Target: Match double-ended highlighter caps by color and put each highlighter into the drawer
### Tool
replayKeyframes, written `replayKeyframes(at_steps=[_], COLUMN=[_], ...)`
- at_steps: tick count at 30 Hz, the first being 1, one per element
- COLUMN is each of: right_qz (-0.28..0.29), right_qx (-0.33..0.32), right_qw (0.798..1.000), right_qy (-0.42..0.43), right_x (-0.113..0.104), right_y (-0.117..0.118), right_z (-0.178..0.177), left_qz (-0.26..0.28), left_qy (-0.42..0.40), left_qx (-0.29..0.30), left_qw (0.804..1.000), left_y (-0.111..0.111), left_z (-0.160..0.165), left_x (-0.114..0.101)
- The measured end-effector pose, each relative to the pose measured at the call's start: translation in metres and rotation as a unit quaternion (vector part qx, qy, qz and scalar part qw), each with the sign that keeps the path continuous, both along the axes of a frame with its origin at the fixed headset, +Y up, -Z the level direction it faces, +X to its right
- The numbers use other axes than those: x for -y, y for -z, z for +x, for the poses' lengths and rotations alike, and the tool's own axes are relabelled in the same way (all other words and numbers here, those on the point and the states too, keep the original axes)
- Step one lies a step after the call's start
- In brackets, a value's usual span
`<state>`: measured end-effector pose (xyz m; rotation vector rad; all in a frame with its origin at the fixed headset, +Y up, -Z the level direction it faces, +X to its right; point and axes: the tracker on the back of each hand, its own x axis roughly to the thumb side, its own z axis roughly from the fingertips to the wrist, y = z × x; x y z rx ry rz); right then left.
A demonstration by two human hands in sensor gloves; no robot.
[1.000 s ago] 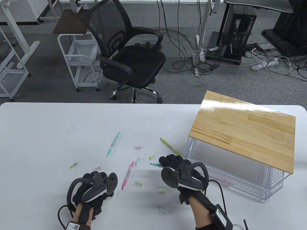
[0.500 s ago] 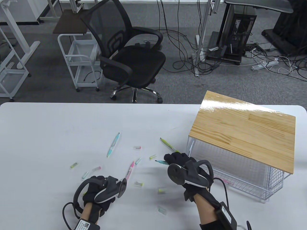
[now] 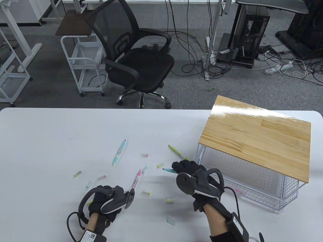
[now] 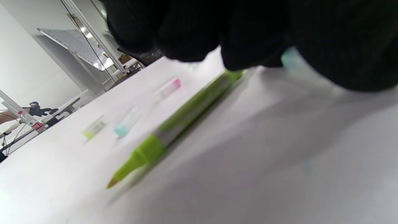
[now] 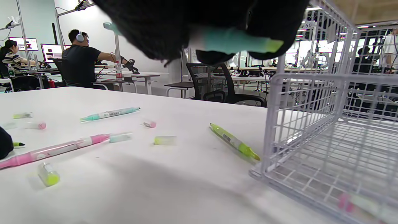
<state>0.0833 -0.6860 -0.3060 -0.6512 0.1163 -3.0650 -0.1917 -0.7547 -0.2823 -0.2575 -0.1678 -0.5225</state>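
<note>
My right hand grips a teal highlighter, fingers curled round it, its bare tip pointing left, just beside the wire drawer under the wooden top. My left hand sits low on the white table with fingers curled onto a green highlighter; I cannot tell if they actually clamp it. A pink highlighter lies between my hands among scattered caps.

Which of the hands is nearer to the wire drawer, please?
Right. The right hand holds a teal highlighter just beside the wire drawer; the left hand is far across the table.
</note>
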Motion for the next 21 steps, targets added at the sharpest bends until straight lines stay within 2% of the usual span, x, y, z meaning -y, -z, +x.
replayKeyframes(at_steps=[15,17,21], right_qz=[-0.001,-0.002,-0.004], right_qx=[-0.002,-0.004,-0.006], right_qw=[1.0,1.0,1.0], right_qy=[-0.003,-0.003,-0.003], right_x=[0.0,0.001,0.001], right_y=[0.0,0.0,0.0], right_z=[0.0,0.0,-0.001], left_qz=[-0.023,-0.015,0.019], left_qy=[-0.007,-0.017,-0.076], left_qx=[-0.006,-0.007,-0.011], left_qw=[1.0,1.0,0.997], left_y=[0.0,0.0,0.0], left_z=[0.006,0.006,0.006], left_x=[0.003,0.0,-0.02])
